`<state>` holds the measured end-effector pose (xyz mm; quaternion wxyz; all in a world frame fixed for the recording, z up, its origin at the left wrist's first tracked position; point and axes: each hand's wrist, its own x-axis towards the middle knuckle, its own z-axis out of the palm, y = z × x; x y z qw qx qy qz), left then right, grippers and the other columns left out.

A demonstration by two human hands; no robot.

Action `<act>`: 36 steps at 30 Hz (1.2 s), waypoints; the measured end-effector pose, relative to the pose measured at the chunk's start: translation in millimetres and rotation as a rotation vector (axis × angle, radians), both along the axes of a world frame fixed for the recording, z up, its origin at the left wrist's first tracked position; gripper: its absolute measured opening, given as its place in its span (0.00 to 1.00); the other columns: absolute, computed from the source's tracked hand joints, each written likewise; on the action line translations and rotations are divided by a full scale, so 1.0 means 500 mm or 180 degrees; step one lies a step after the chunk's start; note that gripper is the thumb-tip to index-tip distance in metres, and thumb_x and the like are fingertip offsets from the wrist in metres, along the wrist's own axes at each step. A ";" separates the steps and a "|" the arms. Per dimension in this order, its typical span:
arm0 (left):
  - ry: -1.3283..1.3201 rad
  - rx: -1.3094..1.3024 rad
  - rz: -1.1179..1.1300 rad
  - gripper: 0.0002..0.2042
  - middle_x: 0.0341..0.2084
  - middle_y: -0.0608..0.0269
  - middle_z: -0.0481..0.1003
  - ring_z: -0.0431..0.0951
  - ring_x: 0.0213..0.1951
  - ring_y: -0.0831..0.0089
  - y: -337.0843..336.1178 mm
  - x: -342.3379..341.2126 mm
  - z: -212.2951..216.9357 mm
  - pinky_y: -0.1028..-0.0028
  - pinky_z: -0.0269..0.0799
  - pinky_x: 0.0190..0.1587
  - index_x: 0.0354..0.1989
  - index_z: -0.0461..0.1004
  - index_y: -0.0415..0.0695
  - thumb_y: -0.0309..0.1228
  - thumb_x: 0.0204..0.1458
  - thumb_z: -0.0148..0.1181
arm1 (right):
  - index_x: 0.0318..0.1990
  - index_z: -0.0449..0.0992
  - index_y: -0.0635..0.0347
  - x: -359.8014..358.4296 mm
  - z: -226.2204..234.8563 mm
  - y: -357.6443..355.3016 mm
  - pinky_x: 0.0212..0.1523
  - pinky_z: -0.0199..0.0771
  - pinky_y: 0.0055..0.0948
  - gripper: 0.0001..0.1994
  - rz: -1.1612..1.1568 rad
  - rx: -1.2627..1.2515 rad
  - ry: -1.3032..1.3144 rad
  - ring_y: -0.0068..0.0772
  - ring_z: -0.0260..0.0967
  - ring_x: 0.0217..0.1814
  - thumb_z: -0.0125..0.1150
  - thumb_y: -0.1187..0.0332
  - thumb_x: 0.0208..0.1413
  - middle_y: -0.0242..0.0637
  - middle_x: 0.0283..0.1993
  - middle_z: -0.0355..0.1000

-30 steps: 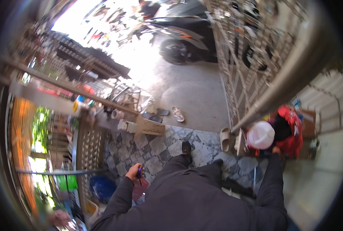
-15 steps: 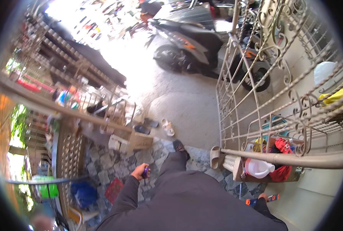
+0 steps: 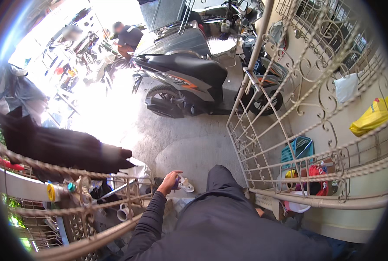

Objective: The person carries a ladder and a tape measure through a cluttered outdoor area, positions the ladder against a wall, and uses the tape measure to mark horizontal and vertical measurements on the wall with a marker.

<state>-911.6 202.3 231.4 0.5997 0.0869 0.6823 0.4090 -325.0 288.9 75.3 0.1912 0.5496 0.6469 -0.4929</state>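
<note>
Left hand (image 3: pixel 168 183) half-hides purple object (image 3: pixel 176 183)

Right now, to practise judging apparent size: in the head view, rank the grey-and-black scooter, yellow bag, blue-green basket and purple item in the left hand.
1. Grey-and-black scooter
2. Yellow bag and blue-green basket: too alike to rank
3. Purple item, partly covered by the left hand

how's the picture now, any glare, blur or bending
In the head view, glare burns out the upper left, left of the scooter; in the head view, the crouching person's head is a blur; in the head view, the right-hand railing bends toward the dark rim, and the purple thing in the left hand shows too small to identify.
</note>
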 end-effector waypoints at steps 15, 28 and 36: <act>0.0061 0.0875 0.0411 0.27 0.42 0.64 0.73 0.74 0.42 0.73 0.608 -0.438 -0.056 0.67 0.79 0.40 0.52 0.78 0.43 0.57 0.68 0.49 | 0.80 0.47 0.53 -1.237 0.332 0.794 0.58 0.71 0.33 0.34 0.1128 -0.0924 0.2334 0.34 0.70 0.51 0.47 0.61 0.69 0.45 0.55 0.72; -0.0333 0.0995 0.1424 0.32 0.54 0.60 0.74 0.76 0.53 0.67 0.669 -0.886 0.030 0.67 0.80 0.47 0.62 0.71 0.43 0.58 0.62 0.60 | 0.77 0.56 0.59 -1.852 0.389 0.865 0.71 0.60 0.31 0.26 0.2263 -0.0758 0.2954 0.39 0.64 0.72 0.43 0.63 0.75 0.52 0.70 0.67; -0.0446 0.0936 0.1818 0.27 0.45 0.65 0.78 0.79 0.47 0.74 0.576 -1.239 -0.081 0.68 0.80 0.45 0.56 0.74 0.46 0.55 0.60 0.65 | 0.71 0.64 0.62 -2.248 0.286 0.760 0.53 0.71 0.23 0.21 0.1723 -0.1526 0.2514 0.21 0.70 0.53 0.42 0.67 0.75 0.39 0.54 0.74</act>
